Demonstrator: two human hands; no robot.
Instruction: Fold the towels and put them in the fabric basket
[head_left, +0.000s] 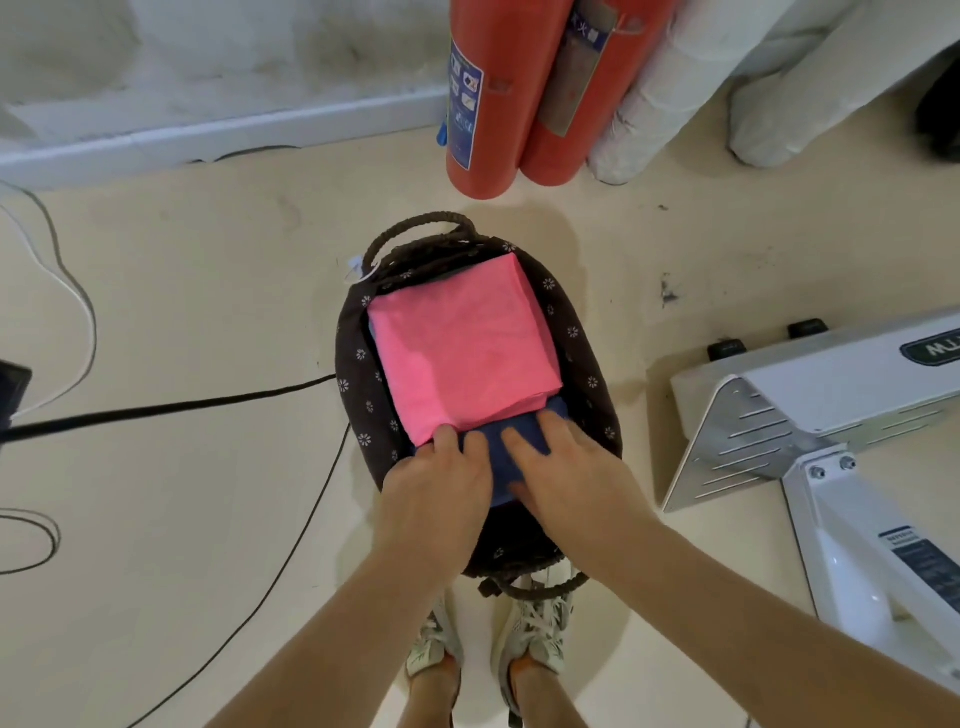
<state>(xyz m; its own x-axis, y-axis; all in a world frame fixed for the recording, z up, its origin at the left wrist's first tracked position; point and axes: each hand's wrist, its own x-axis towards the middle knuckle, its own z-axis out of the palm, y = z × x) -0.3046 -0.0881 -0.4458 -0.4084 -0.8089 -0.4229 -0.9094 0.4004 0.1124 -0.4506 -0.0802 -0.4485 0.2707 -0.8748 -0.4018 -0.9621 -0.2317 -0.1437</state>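
Fabric basket, near end: right grip flat, pressing blue towel; left grip curled, hold unclear; pink towel beyond.

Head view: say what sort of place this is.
Probably a workshop or lab-like utility room, not a living space: two red fire extinguishers stand against the wall, black cables trail over the bare floor, and a white metal equipment frame stands at the right.

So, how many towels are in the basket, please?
2: a folded pink cloth towel on top; a dark blue cloth towel beneath, at the near end. More may be hidden.
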